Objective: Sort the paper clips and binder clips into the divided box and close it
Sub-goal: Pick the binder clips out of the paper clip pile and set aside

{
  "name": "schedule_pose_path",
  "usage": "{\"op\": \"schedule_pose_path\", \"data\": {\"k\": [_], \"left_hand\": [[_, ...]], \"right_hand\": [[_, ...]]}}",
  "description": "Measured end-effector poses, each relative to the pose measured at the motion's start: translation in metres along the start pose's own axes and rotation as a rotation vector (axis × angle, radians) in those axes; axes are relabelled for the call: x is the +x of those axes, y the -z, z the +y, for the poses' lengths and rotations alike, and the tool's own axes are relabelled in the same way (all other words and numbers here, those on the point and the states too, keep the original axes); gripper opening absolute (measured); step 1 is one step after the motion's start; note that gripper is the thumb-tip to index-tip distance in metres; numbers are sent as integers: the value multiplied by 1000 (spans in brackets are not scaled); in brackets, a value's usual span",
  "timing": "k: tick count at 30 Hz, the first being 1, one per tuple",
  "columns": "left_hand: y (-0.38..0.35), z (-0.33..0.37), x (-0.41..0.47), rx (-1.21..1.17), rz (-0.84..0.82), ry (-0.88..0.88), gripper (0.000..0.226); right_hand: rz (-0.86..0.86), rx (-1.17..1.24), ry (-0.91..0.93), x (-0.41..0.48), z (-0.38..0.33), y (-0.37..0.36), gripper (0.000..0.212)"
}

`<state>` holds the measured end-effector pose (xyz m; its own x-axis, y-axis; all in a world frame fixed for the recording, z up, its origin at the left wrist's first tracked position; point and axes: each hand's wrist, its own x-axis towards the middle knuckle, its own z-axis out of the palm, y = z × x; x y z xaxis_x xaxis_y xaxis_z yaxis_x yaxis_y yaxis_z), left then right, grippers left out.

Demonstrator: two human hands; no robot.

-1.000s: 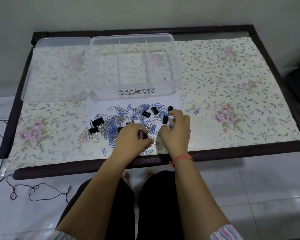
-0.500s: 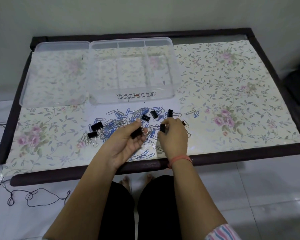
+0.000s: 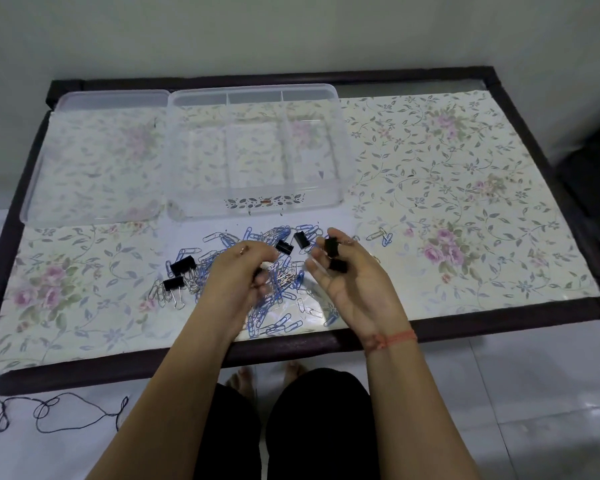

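Right hand (image 3: 349,278), palm up with fingers (image 3: 330,234) loosely curled around black binder clips (image 3: 334,254), lies directly below the divided box (image 3: 257,206); left hand's (image 3: 238,271) grip cannot be told.

— Any writing you can make out from here?
— None. The divided box (image 3: 257,150) has only a leafy decorative strip on its front wall, no letters or numbers that I can read.

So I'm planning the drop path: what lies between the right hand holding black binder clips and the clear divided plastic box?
Head view: between the right hand and the clear divided box, only loose blue paper clips and one black binder clip lie on the table.
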<state>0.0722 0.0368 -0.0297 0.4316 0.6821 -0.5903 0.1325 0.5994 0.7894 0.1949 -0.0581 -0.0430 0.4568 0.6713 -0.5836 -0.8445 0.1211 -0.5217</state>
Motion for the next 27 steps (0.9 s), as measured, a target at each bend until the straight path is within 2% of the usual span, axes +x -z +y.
{"op": "schedule_pose_path", "data": {"k": [2,5,7,9,11,14,17,20,24,27], "left_hand": [[-5,-4,7,348,138,-211,8],[-12,-7,20,748,323,-428,13],[-16,-8,31,901,341,-472,22],[-21,-10,41,1048,313,-482,26],[-24,-14,46,1110,305,-492,23],[-21,-16,49,1085,325,-481,22],[-15,-15,49,1087,333,-448,31],[-12,-15,50,1035,335,-412,36],[-13,-15,49,1066,327,-413,28],[-12,-8,43,982,304,-401,21]], "right_hand": [[41,-96,27,4,1,-3,11],[207,-379,134,13,2,-6,29],[228,-778,352,21,4,-4,28],[150,-1291,555,27,6,-1,10],[92,-1587,579,33,6,-2,30],[84,-1716,559,40,6,-5,44],[63,-1737,530,42,9,-5,47],[78,-1751,543,45,11,-7,45],[124,-1767,542,45,12,-10,42],[156,-1773,542,44,11,-10,32]]}}
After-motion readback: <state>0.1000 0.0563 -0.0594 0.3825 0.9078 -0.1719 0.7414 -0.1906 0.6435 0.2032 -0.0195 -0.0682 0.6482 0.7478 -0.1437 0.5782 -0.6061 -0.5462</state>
